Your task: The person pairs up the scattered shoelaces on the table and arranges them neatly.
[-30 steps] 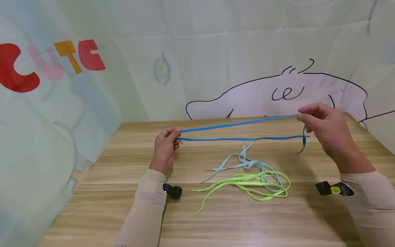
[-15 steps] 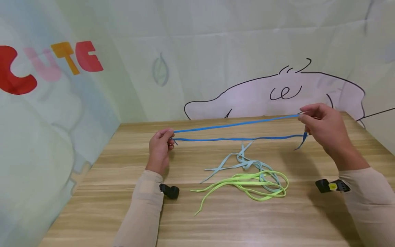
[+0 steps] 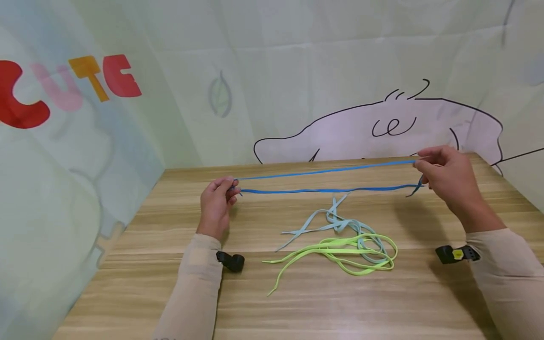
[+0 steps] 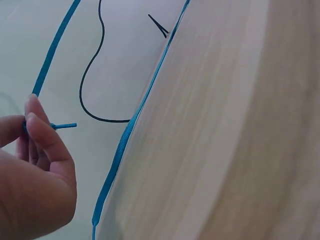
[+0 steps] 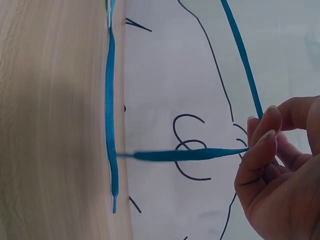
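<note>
Pale green cloth (image 3: 297,61) covers the walls, with bold letters (image 3: 87,67) printed on the left and a black-outlined pale figure (image 3: 348,127) above the table's far edge. Below it spreads the wood-grained tabletop (image 3: 331,311), and a person's two beige sleeves (image 3: 191,288) come in over it from the near side. The left hand (image 3: 216,200) sits a little farther left than it did a second ago, so the stretch between the hands is slightly wider; the right hand (image 3: 454,182) has hardly shifted. Thumb and fingertips meet on both, pinching the taut blue lace (image 4: 55,47), the other fingers loosely bent. That lace runs straight across above the far part of the table, flat and narrow, rising gently to the right; its loose end dangles under the right hand, looking shorter than earlier, and a thin tip pokes out from the left hand's fingers. Nearer in, a yellow-green lace (image 3: 333,245) lies in long loops with two ends trailing left, crossing the pale blue lace (image 3: 340,227), which is tangled and reaches farther back; neither has changed place. The other blue lace (image 5: 110,105) rests nearly straight along the far edge, beneath the held one, also where it was. Smallest of all, a black camera (image 3: 231,261) juts from each wrist.
</note>
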`<action>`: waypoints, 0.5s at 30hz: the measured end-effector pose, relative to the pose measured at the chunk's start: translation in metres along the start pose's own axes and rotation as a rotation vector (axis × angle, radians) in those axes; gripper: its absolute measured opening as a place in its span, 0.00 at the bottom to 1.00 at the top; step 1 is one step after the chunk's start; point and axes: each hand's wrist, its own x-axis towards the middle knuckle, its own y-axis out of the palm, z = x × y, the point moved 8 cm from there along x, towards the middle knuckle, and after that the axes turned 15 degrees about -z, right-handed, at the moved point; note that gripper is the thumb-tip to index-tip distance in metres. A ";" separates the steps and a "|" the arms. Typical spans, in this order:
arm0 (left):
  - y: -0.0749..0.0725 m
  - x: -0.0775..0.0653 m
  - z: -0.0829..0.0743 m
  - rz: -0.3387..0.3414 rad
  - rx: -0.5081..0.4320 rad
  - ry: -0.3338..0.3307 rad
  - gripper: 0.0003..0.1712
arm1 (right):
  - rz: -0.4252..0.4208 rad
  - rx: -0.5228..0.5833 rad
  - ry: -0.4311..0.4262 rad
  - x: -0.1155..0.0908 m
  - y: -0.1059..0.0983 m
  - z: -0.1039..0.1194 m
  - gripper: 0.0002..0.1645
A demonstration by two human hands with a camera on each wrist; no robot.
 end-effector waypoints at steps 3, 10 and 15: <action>0.002 -0.001 0.002 0.008 0.009 -0.026 0.09 | -0.002 -0.012 0.002 0.002 -0.002 -0.006 0.22; 0.005 -0.002 0.006 -0.001 0.017 -0.056 0.09 | 0.007 -0.069 -0.020 0.006 -0.001 -0.014 0.21; 0.005 0.001 0.006 0.014 0.052 -0.064 0.15 | 0.013 -0.148 -0.077 0.009 0.003 -0.017 0.19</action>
